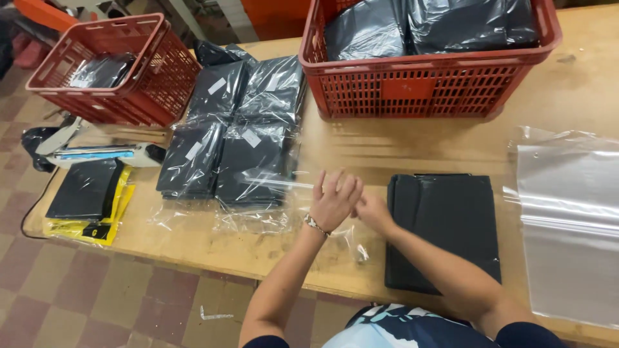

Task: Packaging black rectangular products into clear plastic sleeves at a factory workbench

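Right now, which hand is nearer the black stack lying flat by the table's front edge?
Right. The right hand sits just off the black stack's left edge, nearly touching. The left hand is further left, fingers raised over a clear plastic bag.

Both forearms are bare from the elbow down. The left hand (335,201) has a slim bracelet (316,225) at the wrist, a band of small light and dark links. The right hand (372,211) shows no ring or band. Dark navy short sleeves (523,335) cover the upper arms at the bottom edge of the view. Between them the shirt front (387,327) is navy with pale blue and white patches in a loose printed pattern.
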